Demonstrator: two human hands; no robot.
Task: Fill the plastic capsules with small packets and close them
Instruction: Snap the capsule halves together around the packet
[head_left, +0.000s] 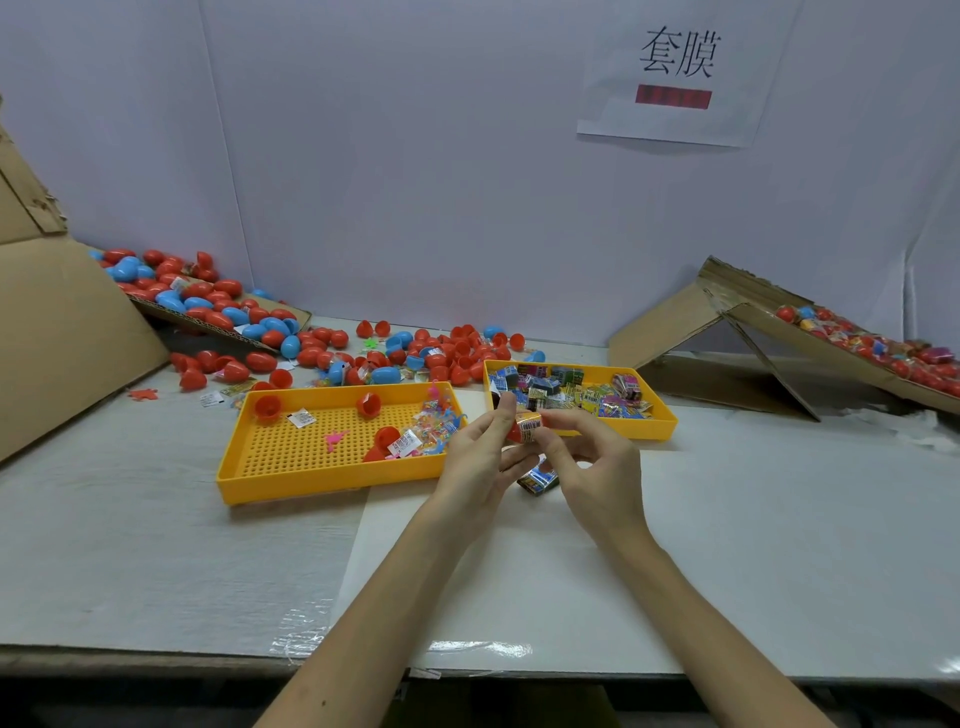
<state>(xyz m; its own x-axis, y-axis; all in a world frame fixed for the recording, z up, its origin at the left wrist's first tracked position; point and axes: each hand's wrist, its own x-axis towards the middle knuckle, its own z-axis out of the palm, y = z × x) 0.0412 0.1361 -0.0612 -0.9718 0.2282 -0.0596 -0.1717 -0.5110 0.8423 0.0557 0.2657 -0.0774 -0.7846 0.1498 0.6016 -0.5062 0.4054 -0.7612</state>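
Capsule half (513, 433), red, pinched in my left hand (480, 460) over the surface's (753, 545) middle; my right hand (592, 467) pinches a packet (530, 422) into it. Next, I reckon: seat it, then cap.

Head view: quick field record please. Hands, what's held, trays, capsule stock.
left hand: grips a red capsule half
right hand: pinches a packet at the mouth of the half
closure: not yet closed
left tray: yellow, perforated; holds a few red halves, packets and small toys
right tray: yellow, filled with packets
loose capsules: red and blue, behind the trays
spare packet: on the table below the hands
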